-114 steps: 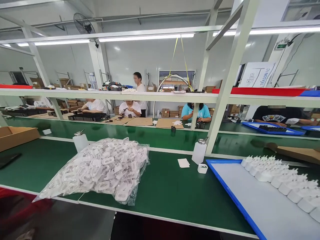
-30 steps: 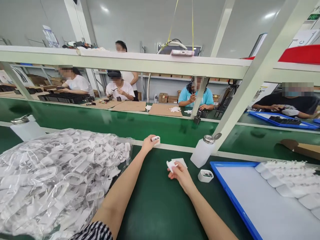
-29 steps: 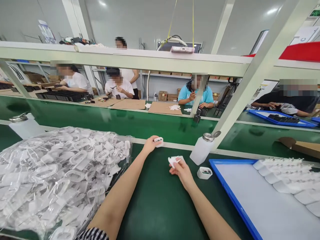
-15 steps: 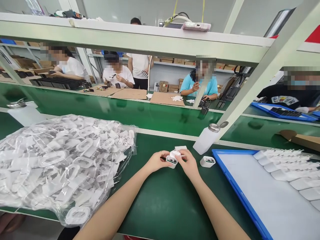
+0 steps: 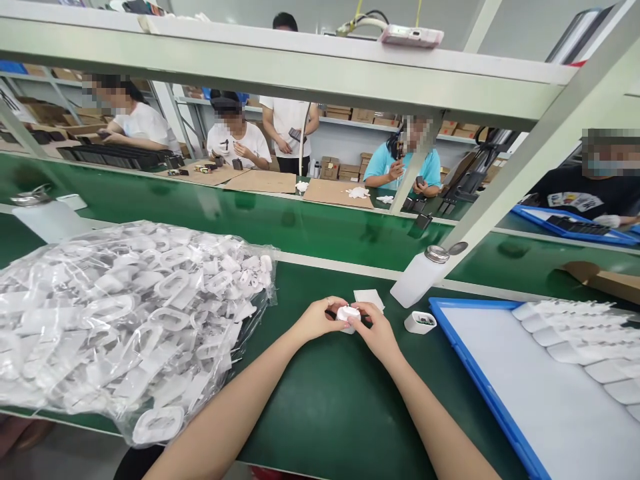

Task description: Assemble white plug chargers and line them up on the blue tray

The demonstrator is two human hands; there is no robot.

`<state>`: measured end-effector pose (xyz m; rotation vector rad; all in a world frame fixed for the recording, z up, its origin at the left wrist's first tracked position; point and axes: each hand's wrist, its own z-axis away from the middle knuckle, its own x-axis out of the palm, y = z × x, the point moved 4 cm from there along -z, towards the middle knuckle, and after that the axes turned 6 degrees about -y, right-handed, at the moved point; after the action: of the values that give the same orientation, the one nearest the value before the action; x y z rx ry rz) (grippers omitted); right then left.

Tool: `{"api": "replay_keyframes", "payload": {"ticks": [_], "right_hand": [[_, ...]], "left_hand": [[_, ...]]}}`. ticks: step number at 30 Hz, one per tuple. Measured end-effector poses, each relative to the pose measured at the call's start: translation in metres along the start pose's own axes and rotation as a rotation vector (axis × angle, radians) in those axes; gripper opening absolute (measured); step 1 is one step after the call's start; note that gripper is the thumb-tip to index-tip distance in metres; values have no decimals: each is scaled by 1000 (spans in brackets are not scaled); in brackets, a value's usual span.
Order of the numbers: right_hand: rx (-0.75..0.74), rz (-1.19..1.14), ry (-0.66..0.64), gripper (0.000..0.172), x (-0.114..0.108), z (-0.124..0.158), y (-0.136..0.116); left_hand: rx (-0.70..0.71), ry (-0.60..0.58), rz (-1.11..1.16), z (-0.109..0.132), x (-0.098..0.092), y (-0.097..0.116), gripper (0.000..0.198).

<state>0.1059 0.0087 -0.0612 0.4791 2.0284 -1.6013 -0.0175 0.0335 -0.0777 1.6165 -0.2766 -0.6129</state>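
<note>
My left hand [image 5: 316, 319] and my right hand [image 5: 378, 333] meet over the green bench and pinch one small white plastic part [image 5: 347, 315] between their fingertips. Both hands are closed on it, just above the mat. A clear bag of several white plastic parts [image 5: 125, 313] lies to the left of my left arm. Another small white open part [image 5: 419, 323] sits on the mat just right of my right hand. A white paper square [image 5: 369, 298] lies just behind the hands.
A white squeeze bottle [image 5: 419, 283] stands behind the loose part, next to a slanted frame post [image 5: 520, 163]. A blue-rimmed tray [image 5: 465, 360] at right carries rows of white plugs [image 5: 580, 327]. Another bottle [image 5: 45, 217] stands far left. Other people work across the conveyor.
My left hand came back from the far edge of the mat with a white part and joined my right hand; both now press the pieces together. The view tilted down.
</note>
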Motion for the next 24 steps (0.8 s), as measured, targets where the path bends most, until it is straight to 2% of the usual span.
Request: {"api": "replay_keyframes", "payload": {"ticks": [3,7,9,14,18,21,24], "right_hand": [[13,26,-56,26,-1,1,-2],[-31,92,-124,23,-4,2,-9],[-38,111,-145,21,-5,2,-10],[105,56,-154,22,-6,-1,-7],[173,53,-162,18,-7,-2,-9],[183,128,-204,17,-8,-6,-13],[188,283,-272,15,-9,-12,-18]], "left_hand": [[7,4,20,1,-2,1,34],[-2,-31,1,1,-3,1,32],[-18,-9,-34,1,-4,3,32],[-120,48,-77,2,-4,8,33],[-157,-11,-81,2,-3,12,35],[-161,-44,-223,2,-5,18,31],[-212,-32,-493,-1,-6,30,26]]}}
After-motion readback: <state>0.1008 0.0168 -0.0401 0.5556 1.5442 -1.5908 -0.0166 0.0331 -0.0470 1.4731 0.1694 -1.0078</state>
